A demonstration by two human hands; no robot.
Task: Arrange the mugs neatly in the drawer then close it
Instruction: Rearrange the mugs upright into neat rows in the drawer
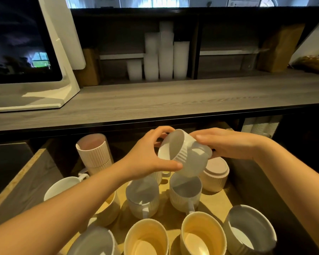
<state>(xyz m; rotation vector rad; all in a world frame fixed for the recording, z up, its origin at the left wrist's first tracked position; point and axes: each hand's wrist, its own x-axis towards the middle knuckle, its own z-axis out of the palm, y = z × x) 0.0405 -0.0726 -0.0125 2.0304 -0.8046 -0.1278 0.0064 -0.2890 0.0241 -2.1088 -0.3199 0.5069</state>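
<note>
Both hands clamp a white ribbed ceramic mug (184,153) held tipped, mouth up-left, above the open wooden drawer (17,181), left hand (147,159) gripping its rim side, right hand (226,144) its base.

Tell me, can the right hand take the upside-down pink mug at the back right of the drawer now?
Probably not yet: the right hand grips the white mug together with the left hand. The upside-down pink mug sits just below it, uncovered, so a freed hand should reach it.

Glossy ribbed ceramic mugs (143,197) sit in a raw chipboard drawer (17,183).
</note>
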